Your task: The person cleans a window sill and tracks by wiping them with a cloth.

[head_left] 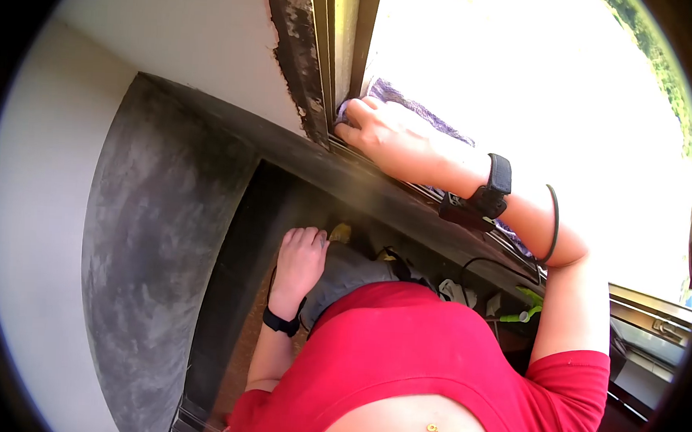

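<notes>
At the lower corner of the window frame, my right hand is closed on a purple-grey cloth. Part of the cloth shows beyond the hand, along the window sill. A black strap with a small box is on the right wrist, and a thin dark band is farther up the forearm. Lower down, my left hand rests near the grey trousers with its fingers curled; what they hold, if anything, is hidden. A black band circles the left wrist.
A dark grey panel and pale wall stand at the left. The window track runs down to the right. Below it are a black cable, a green object and a whitish item. Bright light fills the window.
</notes>
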Demonstrator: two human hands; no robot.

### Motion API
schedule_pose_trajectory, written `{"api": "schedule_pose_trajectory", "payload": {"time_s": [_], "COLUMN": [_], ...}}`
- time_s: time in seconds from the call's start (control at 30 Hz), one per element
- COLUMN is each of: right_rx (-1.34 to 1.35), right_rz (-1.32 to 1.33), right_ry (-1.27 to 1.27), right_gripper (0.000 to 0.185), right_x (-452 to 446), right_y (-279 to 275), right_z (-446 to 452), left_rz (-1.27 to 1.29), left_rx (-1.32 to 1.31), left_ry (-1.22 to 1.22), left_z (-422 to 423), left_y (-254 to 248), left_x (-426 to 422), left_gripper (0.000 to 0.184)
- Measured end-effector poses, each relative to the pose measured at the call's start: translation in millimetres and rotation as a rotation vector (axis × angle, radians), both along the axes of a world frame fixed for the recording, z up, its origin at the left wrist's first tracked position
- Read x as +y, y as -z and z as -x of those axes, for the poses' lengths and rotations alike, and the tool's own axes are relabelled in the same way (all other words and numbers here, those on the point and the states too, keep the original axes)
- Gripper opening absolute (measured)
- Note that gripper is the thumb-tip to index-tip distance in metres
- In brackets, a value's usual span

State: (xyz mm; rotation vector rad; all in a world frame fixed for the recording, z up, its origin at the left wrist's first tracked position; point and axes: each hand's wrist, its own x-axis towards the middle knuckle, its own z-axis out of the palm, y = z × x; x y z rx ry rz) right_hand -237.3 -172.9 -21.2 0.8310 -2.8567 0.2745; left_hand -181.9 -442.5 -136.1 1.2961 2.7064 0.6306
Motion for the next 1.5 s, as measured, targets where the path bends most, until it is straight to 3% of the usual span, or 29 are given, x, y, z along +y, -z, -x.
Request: {"api": "schedule_pose_trajectory", "payload": {"time_s": [0.2,0.4,0.43,0.47,0.53,0.57,0.6,0.67,0.73,0.83,0.87,0.93,1.0,1.07,1.23,1.37,1.43,1.5], "right_rx": [-0.103,-0.378,-0.314,-0.312,-0.317,-0.455,-0.459,-0.276,-0.351,-0.376,-0.377,-0.402,-0.389,-0.256,0.012,-0.065,-0.239,-0.162], "right_rz": [-0.024,-0.085,0.124,0.124,0.741,0.764,0.762,0.269,0.276,0.716,0.714,1.167,1.09,0.472,0.23,0.277,0.393,0.335], "right_ry": [-0.027,-0.078,-0.107,-0.106,0.109,0.278,0.279,0.148,0.186,0.247,0.248,0.304,0.291,0.27,0.06,0.154,0.224,0.157], "right_gripper": [0.038,0.045,0.039,0.039,0.028,0.019,0.019,0.018,0.014,0.008,0.008,0.01,0.011,0.007,0.015,0.023,0.028,0.024], "right_x": [8,49,56,55,46,40,35,29,28,29,23,10,3,-1,2,3,5,7], "right_y": [-13,-37,-21,-10,2,-4,-4,-5,-5,13,11,4,0,2,-2,-6,-11,0], "right_z": [-6,-40,-38,-36,-30,-25,-25,-25,-21,-10,-5,4,12,17,-3,-10,-11,-11], "left_rz": [0.074,0.097,0.097,0.12,0.137,0.128,0.119,0.119,0.12,0.125,0.123,0.119,0.122,0.116,0.108,0.136,0.144,0.13], "left_rx": [-0.034,-0.058,-0.057,-0.065,-0.075,-0.084,-0.094,-0.089,-0.083,-0.065,-0.068,-0.071,-0.065,-0.064,-0.075,-0.092,-0.09,-0.081], "left_ry": [0.073,0.05,0.052,0.059,0.062,0.067,0.074,0.073,0.072,0.059,0.056,0.054,0.062,0.061,0.011,-0.016,-0.022,-0.032], "left_z": [0,-4,-4,-4,-5,-5,-5,-3,-3,-2,-2,-3,-5,-6,-8,-9,-10,-10], "left_y": [0,-1,-1,1,0,-1,-1,-2,-3,-3,-3,-1,2,4,6,11,12,13], "left_x": [6,-3,-5,-6,-7,-7,-7,-8,-8,-8,-8,-7,-7,-5,-13,-22,-23,-24], "left_gripper": [0.016,0.016,0.016,0.016,0.016,0.016,0.016,0.017,0.017,0.017,0.017,0.017,0.018,0.018,0.018,0.016,0.016,0.016]}}
